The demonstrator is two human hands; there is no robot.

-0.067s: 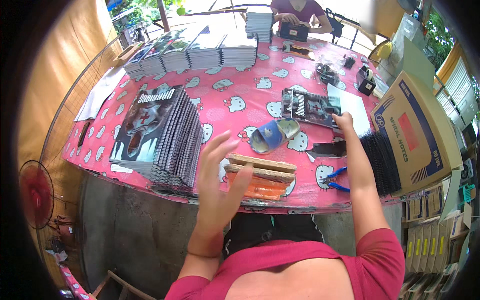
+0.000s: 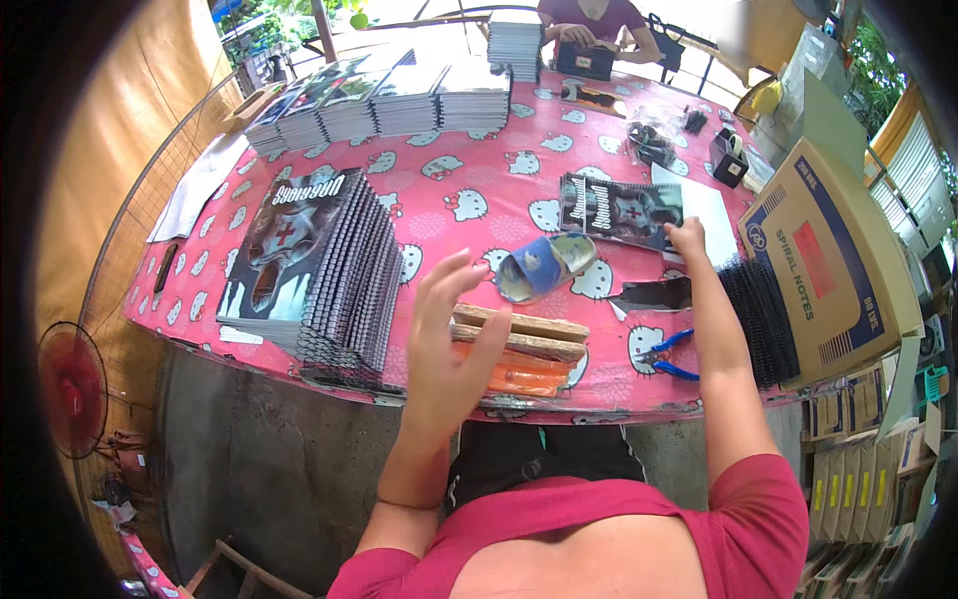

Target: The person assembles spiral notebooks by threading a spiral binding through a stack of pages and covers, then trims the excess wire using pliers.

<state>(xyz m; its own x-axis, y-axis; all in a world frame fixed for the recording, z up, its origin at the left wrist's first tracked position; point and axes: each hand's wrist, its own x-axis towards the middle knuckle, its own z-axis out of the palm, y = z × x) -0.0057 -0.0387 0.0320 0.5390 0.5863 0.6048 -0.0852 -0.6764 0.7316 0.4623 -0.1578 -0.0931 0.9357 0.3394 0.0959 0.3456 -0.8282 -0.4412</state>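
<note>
Right now the left hand (image 2: 454, 334) hangs in the air w/ fingers spread wide, gripping nothing, just above the near-left end of the wooden slats (image 2: 519, 332). Those slats lie stacked on an orange block (image 2: 524, 374) at the near edge of the pink table (image 2: 469, 170).

Right hand (image 2: 689, 238) is stretched out farther back and to the right of the slats, fingertips down on the near-right corner of a dark spiral notebook (image 2: 619, 208) lying flat; can't tell if it pinches the cover or just presses it. A white sheet (image 2: 714, 210) sits under that notebook's right side.

Other stuff, all vs. the slats:
- blue slipper (image 2: 539, 268) just behind them, curled up
- blue-handled pliers (image 2: 667, 354) close on the right
- black spiral binding coils (image 2: 760, 319) further right, next to an open cardboard box (image 2: 833, 270)
- tall stack of spiral notebooks (image 2: 319, 265) to the left, fanned
- rows of more notebook stacks (image 2: 399, 100) far behind, at the table's back edge

Another person's hands (image 2: 579, 38) work at the far end of the table.
</note>
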